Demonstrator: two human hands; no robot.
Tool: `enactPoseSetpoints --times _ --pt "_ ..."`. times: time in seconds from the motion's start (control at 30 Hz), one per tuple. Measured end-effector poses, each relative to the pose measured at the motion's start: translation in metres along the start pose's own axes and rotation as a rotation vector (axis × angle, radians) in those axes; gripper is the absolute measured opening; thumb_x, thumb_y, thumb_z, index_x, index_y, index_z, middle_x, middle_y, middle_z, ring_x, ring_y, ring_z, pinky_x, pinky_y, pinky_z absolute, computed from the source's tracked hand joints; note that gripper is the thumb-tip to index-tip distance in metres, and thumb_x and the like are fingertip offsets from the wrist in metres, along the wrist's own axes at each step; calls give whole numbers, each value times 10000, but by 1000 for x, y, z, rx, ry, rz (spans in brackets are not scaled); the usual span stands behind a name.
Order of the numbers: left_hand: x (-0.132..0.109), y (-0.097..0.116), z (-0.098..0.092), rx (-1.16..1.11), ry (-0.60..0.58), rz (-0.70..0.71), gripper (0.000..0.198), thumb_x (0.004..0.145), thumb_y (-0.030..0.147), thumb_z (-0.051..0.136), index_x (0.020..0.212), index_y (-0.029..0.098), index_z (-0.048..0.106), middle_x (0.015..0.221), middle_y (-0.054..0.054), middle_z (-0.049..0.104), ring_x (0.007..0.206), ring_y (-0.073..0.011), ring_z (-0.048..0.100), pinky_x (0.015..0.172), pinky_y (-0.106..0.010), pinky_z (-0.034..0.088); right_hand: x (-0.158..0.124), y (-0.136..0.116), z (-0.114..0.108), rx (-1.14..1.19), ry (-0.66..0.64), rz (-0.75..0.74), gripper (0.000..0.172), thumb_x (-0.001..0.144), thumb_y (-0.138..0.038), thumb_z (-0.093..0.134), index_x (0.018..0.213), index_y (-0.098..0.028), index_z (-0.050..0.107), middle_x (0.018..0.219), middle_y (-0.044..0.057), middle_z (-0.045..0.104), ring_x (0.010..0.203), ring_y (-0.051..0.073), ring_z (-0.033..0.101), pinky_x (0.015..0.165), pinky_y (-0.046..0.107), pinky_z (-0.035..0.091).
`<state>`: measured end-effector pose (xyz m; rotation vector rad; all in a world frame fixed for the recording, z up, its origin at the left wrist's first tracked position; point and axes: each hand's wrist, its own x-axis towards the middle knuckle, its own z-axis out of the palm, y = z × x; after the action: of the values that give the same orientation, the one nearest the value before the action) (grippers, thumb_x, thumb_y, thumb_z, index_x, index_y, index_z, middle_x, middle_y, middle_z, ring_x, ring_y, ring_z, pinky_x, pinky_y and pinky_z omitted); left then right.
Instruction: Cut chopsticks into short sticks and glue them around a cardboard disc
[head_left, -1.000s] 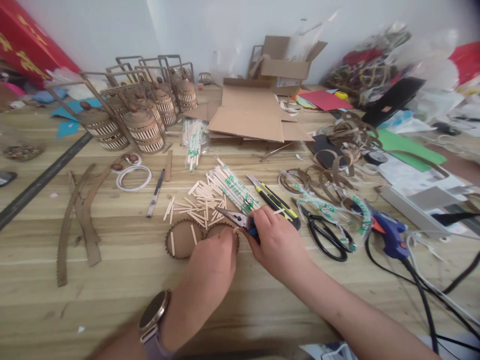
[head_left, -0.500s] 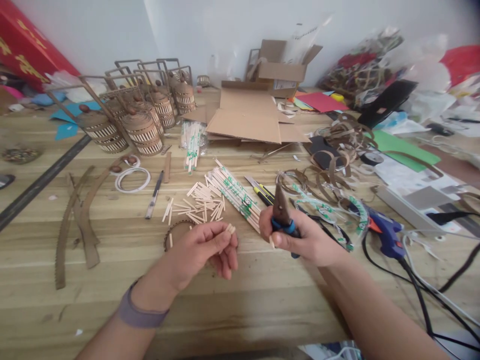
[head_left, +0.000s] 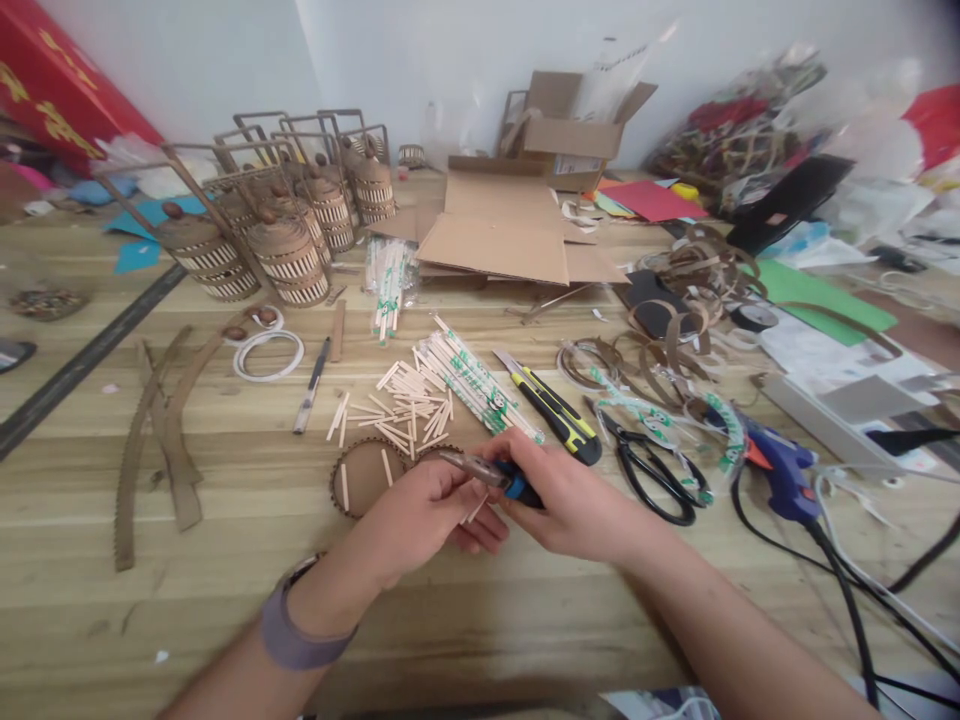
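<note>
My right hand is wrapped round pliers with dark metal jaws and blue on the handles. The jaws point left and lie across the fingertips of my left hand. My left hand is closed in a pinch, and pale short wooden sticks show between the two hands; the exact grip is partly hidden. Just behind my left hand are two round brown cardboard pieces with notched rims; the left disc carries a couple of sticks. A loose pile of short sticks lies beyond them.
Wrapped chopsticks, a yellow-black utility knife and black scissors lie beyond my hands. A blue glue gun with cables is at right. Small lantern-like models and flattened cardboard stand farther back. Brown strips lie left.
My right hand has moved left and turned the pliers from upright to pointing left, bringing them against my left fingertips. My left hand has shifted slightly right. The knife and scissors now show more fully.
</note>
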<state>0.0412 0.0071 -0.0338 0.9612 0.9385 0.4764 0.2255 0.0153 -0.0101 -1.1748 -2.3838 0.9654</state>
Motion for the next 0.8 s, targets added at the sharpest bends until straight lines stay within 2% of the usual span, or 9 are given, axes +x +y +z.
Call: enactPoseSetpoints --times 0.23,0.37,0.47,0.5,0.57,0.67,0.8 --pt "-2 0 0 -49 -48 -31 533 613 656 723 728 145 625 656 -24 680 596 -149 658 550 -235 453 -2 1 1 51 -7 -30 311 820 -137 534 1122 -185 479 1134 121 665 1003 232 653 811 334 512" --pt "-2 0 -1 -77 -72 -42 536 610 646 736 746 142 615 669 -34 689 591 -148 659 550 -231 449 -1 5 2 119 21 -72 279 820 -112 532 1076 -220 498 1200 103 638 1103 219 613 890 347 499" --pt "-1 1 -1 -109 10 -50 508 612 614 752 743 146 605 659 -32 687 596 -150 656 559 -235 455 2 7 5 85 208 -139 154 858 -177 558 994 -219 498 1335 148 529 1280 256 470 986 427 445" --pt "-1 2 -1 -132 54 -41 488 617 595 757 746 149 606 657 -27 683 604 -151 655 566 -236 460 2 8 7 51 279 -147 149 862 -220 585 977 -214 491 1357 172 493 1310 277 430 995 454 435" --pt "0 3 0 -189 132 -4 433 636 542 764 773 155 625 669 -16 677 625 -149 650 572 -233 466 4 7 12 -12 360 -153 247 836 -312 657 971 -208 477 1358 210 446 1322 309 398 976 476 450" --pt "1 4 2 -266 187 52 297 639 402 770 775 163 657 673 -4 658 620 -146 625 515 -214 434 5 4 23 -78 350 -199 397 768 -401 732 991 -206 467 1301 224 434 1321 338 382 941 476 483" --pt "4 0 6 -341 245 81 145 583 222 746 681 175 649 615 33 618 575 -113 561 498 -191 391 7 2 33 -147 377 -229 392 785 -343 720 1035 -201 453 1265 222 418 1305 344 385 941 492 486"
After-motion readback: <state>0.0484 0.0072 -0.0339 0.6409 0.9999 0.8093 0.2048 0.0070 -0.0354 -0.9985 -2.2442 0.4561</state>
